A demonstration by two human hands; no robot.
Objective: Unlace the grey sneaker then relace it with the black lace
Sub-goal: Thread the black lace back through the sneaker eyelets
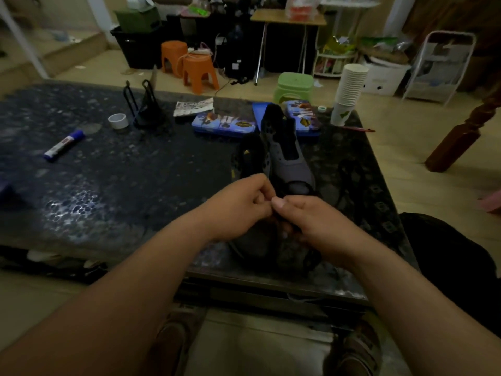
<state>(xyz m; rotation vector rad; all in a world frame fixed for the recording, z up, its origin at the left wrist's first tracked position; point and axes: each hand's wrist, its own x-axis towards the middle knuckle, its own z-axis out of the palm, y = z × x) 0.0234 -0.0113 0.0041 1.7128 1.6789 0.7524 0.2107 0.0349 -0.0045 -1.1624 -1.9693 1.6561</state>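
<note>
Left hand (238, 210) and right hand (311, 223): nearest, just in front of the toe of the grey sneaker (287, 161); fingers curled, tips meeting, both pinching a dark strand, apparently the black lace (280, 222), though it is blurred.
Speckled table (108, 172): under the sneaker.
Sneaker: upright, toe toward the hands.
Paper cup stack (349, 90): behind it, rightward.
Blue pencil case (223, 126): behind it, leftward.
Blue marker (63, 145): far left of it.

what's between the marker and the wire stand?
A white tape roll, sitting close to the wire stand, farther from the marker. Seen in the head view.
</note>
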